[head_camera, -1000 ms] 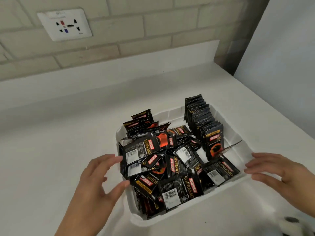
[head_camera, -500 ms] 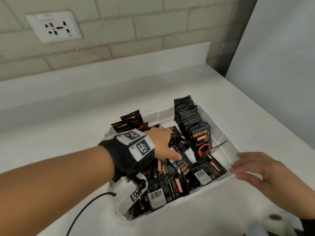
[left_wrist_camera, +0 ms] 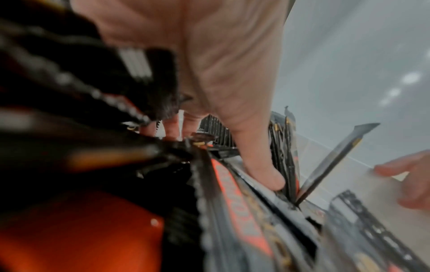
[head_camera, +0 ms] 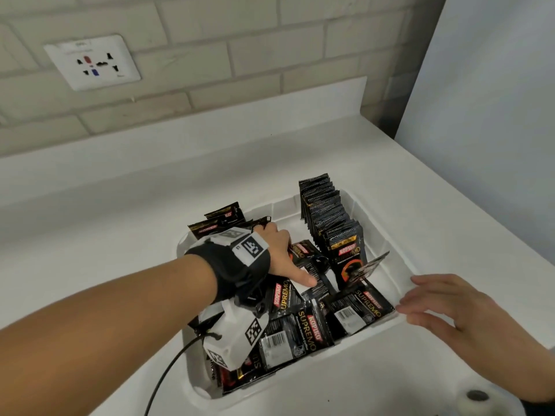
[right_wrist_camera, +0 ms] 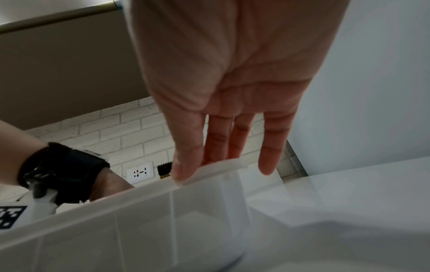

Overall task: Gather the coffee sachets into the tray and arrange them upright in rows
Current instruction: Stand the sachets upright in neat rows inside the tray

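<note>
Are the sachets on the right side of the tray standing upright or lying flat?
Upright. The right row stands on edge, packed front to back, along the tray wall; the loose sachets beside it lie flat.

A tray (head_camera: 387, 235) sits on a counter (head_camera: 120, 235), near the counter's right end. Behind the counter rises a brick wall (head_camera: 240, 55) with a socket plate (head_camera: 93, 62) to the left. Inside the tray, a row of sachets (head_camera: 327, 211) stands upright along the right side; a loose heap of sachets (head_camera: 315, 322) lies across the left and front. The left hand (head_camera: 282, 250) reaches into the heap; the right hand (head_camera: 444, 307) touches the tray's right front corner.
</note>
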`<state>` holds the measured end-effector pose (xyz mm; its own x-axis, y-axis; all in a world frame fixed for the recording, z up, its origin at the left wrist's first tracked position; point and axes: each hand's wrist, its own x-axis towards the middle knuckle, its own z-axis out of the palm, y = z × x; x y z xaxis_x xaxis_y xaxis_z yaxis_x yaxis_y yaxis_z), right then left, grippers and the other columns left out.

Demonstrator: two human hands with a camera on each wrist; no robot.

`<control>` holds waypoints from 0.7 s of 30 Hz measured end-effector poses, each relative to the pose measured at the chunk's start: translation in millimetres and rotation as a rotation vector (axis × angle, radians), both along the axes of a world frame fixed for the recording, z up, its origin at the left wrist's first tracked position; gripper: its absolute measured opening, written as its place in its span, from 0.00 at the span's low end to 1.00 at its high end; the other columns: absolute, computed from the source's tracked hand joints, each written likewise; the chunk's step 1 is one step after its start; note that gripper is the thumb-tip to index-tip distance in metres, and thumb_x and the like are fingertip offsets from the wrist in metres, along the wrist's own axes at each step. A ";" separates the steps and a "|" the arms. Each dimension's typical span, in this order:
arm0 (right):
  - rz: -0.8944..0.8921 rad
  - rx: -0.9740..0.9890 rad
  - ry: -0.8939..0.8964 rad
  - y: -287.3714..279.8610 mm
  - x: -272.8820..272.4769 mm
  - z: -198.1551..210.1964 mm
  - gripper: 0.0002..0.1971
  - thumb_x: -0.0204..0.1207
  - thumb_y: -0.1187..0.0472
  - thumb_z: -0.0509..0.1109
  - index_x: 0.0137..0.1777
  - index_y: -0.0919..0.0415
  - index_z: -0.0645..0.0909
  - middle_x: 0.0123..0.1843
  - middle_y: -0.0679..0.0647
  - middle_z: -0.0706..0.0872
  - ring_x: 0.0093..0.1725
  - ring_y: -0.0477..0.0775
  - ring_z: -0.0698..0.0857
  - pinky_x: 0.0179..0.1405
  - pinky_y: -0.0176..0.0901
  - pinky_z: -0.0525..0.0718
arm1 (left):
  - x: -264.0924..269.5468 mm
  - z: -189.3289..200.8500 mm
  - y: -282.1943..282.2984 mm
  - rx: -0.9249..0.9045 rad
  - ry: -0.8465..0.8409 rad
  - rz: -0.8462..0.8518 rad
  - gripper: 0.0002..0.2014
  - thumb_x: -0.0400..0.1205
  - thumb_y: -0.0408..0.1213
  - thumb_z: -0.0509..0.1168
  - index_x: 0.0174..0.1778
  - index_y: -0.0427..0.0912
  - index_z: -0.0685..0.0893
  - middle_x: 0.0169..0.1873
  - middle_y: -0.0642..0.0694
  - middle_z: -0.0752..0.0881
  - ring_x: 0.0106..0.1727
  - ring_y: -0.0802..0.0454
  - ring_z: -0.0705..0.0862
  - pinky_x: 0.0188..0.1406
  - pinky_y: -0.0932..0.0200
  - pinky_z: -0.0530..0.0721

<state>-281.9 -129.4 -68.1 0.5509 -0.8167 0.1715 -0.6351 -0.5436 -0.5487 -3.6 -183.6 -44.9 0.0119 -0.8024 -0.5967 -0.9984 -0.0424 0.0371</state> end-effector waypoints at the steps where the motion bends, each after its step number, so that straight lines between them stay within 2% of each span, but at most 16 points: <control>1: -0.007 0.009 0.006 0.4 -0.3 -0.4 0.20 0.69 0.23 0.45 0.47 0.22 0.77 0.50 0.21 0.81 0.66 0.27 0.70 0.56 0.28 0.72 | -0.9 0.0 0.6 0.002 0.004 -0.004 0.50 0.61 0.73 0.67 0.75 0.48 0.65 0.72 0.44 0.66 0.73 0.42 0.65 0.70 0.41 0.66; 6: -0.023 0.036 0.049 0.7 0.1 3.1 0.23 0.69 0.23 0.43 0.47 0.25 0.78 0.50 0.20 0.80 0.67 0.26 0.67 0.55 0.26 0.71 | -2.6 0.6 3.6 0.011 0.025 -0.018 0.46 0.60 0.68 0.72 0.70 0.47 0.69 0.67 0.46 0.70 0.68 0.46 0.68 0.66 0.46 0.67; 10: -0.019 0.047 0.078 0.1 1.3 7.5 0.22 0.71 0.25 0.43 0.47 0.26 0.77 0.50 0.20 0.80 0.66 0.25 0.68 0.53 0.26 0.71 | -0.9 -0.5 5.4 0.056 0.100 0.057 0.47 0.59 0.63 0.77 0.69 0.48 0.64 0.63 0.45 0.75 0.63 0.46 0.74 0.66 0.48 0.70; 13: -0.023 0.080 0.080 1.5 2.2 11.1 0.23 0.71 0.25 0.42 0.47 0.26 0.77 0.50 0.20 0.80 0.66 0.25 0.67 0.53 0.27 0.71 | 1.1 0.8 7.1 0.087 0.188 0.073 0.44 0.63 0.56 0.78 0.70 0.50 0.61 0.54 0.48 0.79 0.56 0.50 0.77 0.57 0.55 0.71; 14: -0.022 0.088 0.086 1.3 1.7 11.0 0.22 0.72 0.25 0.42 0.47 0.26 0.77 0.49 0.19 0.80 0.66 0.25 0.67 0.54 0.27 0.71 | 1.3 3.2 7.3 0.102 0.205 0.075 0.44 0.64 0.54 0.78 0.71 0.49 0.61 0.55 0.48 0.79 0.56 0.50 0.77 0.56 0.56 0.71; 17: 0.011 0.103 0.155 -1.6 3.6 17.5 0.18 0.74 0.28 0.44 0.47 0.23 0.75 0.50 0.19 0.78 0.64 0.23 0.67 0.54 0.20 0.67 | 1.8 11.5 5.6 0.152 0.254 0.053 0.40 0.68 0.51 0.77 0.72 0.43 0.66 0.64 0.46 0.79 0.61 0.49 0.78 0.63 0.56 0.75; 19: 0.049 0.088 0.206 -5.7 8.3 27.7 0.18 0.75 0.29 0.45 0.50 0.27 0.76 0.51 0.19 0.78 0.60 0.23 0.69 0.56 0.19 0.61 | 2.0 14.7 6.0 0.180 0.316 0.059 0.36 0.67 0.48 0.78 0.68 0.42 0.72 0.60 0.47 0.81 0.59 0.50 0.80 0.64 0.54 0.77; 21: 0.050 0.051 0.227 -11.7 16.4 39.6 0.17 0.75 0.31 0.50 0.51 0.32 0.78 0.49 0.20 0.80 0.53 0.23 0.73 0.58 0.25 0.62 | 2.1 16.9 7.5 0.193 0.395 0.077 0.30 0.66 0.43 0.79 0.62 0.43 0.74 0.55 0.48 0.83 0.56 0.49 0.82 0.62 0.53 0.80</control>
<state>-265.5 -141.1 -28.5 0.6105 -0.7920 -0.0022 -0.7185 -0.5527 -0.4223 -1.4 -176.2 -28.0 -0.1911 -0.6818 -0.7061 -0.9029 -0.1600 0.3989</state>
